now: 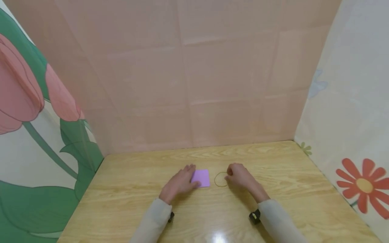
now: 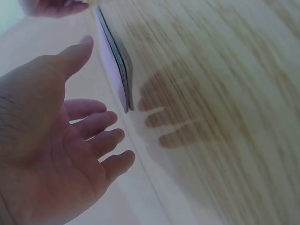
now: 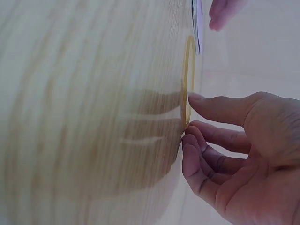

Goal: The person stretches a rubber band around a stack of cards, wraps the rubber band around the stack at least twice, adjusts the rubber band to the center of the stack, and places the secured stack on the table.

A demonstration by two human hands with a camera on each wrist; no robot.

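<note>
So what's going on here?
A person is working with two bare hands at a wood-grain table. The left hand, fairly open, is at a flat purple square. The right hand has its fingers curled at the edge of a thin yellowish loop; whether they grip it isn't clear. The loop and square are apart.

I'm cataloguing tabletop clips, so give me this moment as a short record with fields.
Surface: wood-grain table
Square: purple stack, lying flat
Loop: thin yellow band, right of the stack, apart from it
Left hand: at the stack's left side, fingers spread, not gripping
Right hand: fingertips at the band's right end; whether they pinch it is unclear
Backdrop: pink sheet behind the table
</note>
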